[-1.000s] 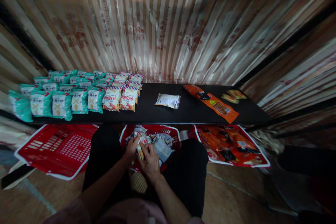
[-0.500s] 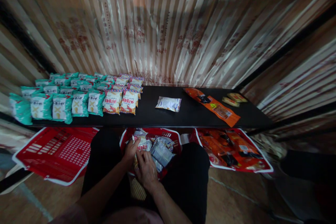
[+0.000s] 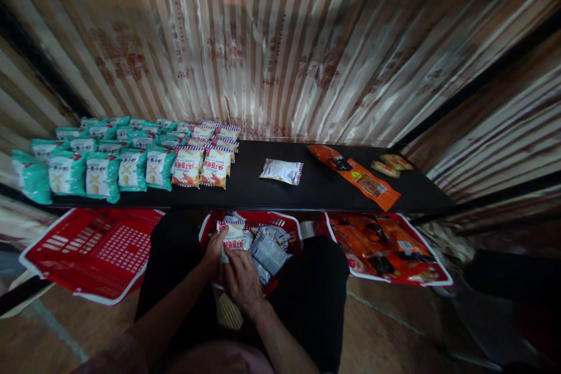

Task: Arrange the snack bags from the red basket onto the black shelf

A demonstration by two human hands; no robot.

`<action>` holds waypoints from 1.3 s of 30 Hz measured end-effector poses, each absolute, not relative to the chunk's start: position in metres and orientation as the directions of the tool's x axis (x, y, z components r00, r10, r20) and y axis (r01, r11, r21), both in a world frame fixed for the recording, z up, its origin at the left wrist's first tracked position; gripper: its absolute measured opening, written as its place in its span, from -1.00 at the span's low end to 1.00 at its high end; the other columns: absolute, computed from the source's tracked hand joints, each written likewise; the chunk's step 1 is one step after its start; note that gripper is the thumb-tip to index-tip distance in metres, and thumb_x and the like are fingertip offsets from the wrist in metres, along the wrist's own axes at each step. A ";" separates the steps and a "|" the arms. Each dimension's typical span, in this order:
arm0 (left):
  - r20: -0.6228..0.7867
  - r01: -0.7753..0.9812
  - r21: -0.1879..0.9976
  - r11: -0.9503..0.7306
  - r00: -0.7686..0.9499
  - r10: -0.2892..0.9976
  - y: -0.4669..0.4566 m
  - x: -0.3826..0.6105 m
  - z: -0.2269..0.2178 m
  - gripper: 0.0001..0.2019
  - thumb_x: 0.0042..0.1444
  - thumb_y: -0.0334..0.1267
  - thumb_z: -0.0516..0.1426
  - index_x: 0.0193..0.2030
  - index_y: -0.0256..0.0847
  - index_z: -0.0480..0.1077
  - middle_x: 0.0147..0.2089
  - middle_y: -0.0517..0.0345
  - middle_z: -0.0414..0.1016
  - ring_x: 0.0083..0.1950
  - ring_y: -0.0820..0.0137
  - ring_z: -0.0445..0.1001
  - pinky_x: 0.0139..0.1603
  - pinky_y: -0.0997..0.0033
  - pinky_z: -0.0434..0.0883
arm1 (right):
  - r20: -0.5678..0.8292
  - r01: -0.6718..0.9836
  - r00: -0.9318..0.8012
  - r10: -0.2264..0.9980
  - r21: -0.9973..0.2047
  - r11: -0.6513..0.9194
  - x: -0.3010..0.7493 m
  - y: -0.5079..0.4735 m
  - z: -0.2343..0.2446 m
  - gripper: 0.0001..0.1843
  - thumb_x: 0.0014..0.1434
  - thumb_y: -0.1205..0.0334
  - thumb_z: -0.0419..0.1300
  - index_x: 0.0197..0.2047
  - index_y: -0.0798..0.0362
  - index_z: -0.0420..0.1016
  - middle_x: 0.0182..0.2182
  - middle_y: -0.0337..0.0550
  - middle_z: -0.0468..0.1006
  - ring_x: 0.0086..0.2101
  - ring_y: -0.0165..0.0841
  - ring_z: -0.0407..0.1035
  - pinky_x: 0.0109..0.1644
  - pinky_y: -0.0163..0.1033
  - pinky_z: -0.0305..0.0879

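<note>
Between my knees stands a red basket (image 3: 290, 223) with several snack packets. My left hand (image 3: 214, 249) and my right hand (image 3: 242, 281) are both closed on a white snack packet with red print (image 3: 232, 236), held upright over the basket's near left side. A silver packet (image 3: 268, 251) lies in the basket just right of my hands. On the black shelf (image 3: 315, 190) above, rows of teal packets (image 3: 103, 172) stand at the left, with white-and-orange packets (image 3: 214, 166) beside them.
A single white packet (image 3: 281, 170) lies mid-shelf, a long orange packet (image 3: 356, 176) and small yellow packets (image 3: 392, 163) farther right. An empty red basket (image 3: 94, 251) sits on the floor at left, a red basket of orange packets (image 3: 432, 266) at right. A striped curtain hangs behind.
My hands have lifted the white packet with red print out of the pile and turned it upright, so its printed face shows. The view has shifted slightly.
</note>
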State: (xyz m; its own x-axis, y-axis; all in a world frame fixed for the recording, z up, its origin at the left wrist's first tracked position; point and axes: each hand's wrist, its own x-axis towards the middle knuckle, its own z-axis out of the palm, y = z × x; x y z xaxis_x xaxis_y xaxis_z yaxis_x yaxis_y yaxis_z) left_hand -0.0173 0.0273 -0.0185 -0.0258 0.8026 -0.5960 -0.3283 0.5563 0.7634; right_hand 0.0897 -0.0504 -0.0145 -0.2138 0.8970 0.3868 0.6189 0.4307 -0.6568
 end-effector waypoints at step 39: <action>-0.564 -0.154 0.735 0.661 0.404 0.720 -0.002 -0.026 0.001 -0.51 -0.28 -0.14 0.34 -0.16 -0.25 0.41 -0.21 -0.03 0.56 -0.20 0.19 0.53 -0.18 0.31 0.42 | -0.319 -0.316 0.486 0.814 -0.932 -0.176 0.118 -0.017 -0.037 -0.63 -0.05 -0.10 0.16 -0.37 0.06 0.33 -0.52 -0.28 0.44 -0.52 -0.41 0.29 -0.41 -0.30 0.25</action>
